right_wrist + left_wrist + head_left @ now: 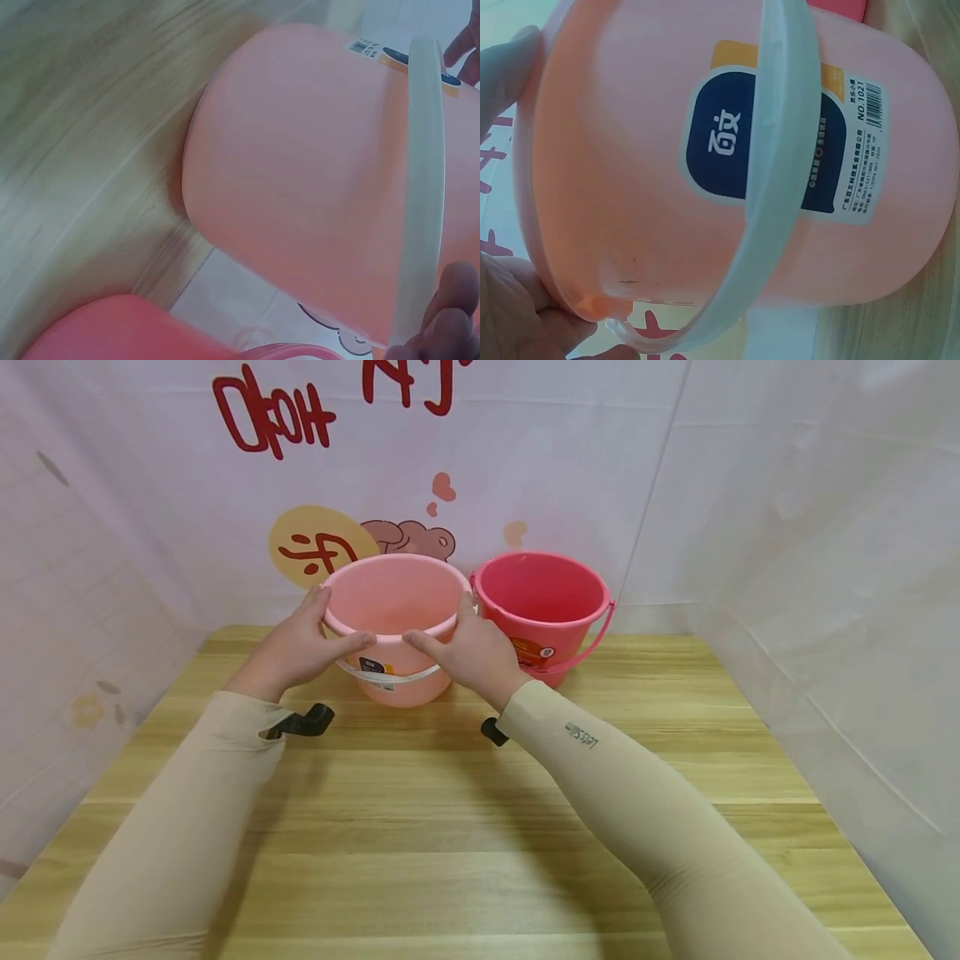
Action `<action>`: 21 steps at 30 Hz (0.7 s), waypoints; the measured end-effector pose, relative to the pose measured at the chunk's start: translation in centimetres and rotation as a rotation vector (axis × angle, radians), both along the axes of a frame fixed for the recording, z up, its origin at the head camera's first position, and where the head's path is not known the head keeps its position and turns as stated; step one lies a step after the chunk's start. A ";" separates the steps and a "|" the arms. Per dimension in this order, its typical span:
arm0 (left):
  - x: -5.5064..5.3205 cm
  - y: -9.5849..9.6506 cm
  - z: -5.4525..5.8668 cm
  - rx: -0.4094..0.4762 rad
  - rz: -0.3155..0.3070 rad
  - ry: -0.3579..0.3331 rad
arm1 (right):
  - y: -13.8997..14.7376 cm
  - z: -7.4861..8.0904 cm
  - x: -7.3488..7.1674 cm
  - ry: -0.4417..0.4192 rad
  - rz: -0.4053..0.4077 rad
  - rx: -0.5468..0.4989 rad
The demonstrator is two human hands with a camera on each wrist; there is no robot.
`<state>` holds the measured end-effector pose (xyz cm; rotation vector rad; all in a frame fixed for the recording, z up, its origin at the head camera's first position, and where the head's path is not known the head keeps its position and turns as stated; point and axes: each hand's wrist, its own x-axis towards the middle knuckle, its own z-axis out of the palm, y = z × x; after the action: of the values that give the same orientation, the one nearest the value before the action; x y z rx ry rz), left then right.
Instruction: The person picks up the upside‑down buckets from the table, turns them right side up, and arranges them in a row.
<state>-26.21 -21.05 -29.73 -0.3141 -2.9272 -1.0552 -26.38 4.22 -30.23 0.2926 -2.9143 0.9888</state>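
Note:
A light pink bucket [408, 695] stands upright on the wooden table, its wide mouth facing up. My left hand [294, 645] grips its rim at the left, thumb along the front edge and fingers at the side. Opposite it, my right hand [480, 653] holds the right side of the rim the same way, the two thumbs pointing towards each other. The white handle [784, 120] hangs down across the front, over a dark blue and white label [718, 135]. In the right wrist view, curled fingertips [457, 289] show beside the handle.
Just right of the light pink bucket stands a darker pink bucket [573, 625], its pink handle [592, 647] lowered. A white printed cloth [570, 452] hangs behind the table [420, 877], with more white sheeting [847, 568] at the sides.

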 end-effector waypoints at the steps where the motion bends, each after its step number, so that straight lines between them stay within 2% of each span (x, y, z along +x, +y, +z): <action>1: -0.1 0.0 0.0 0.004 -0.003 0.000 | 0.0 0.0 0.0 0.001 0.000 -0.003; 21: -1.0 -0.1 0.1 -0.003 -0.015 -0.013 | -0.3 -0.1 -0.4 0.007 -0.006 -0.023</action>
<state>-27.25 -21.17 -29.63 -0.3315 -2.9425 -1.0587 -26.81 3.95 -30.34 0.2856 -2.8932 1.0180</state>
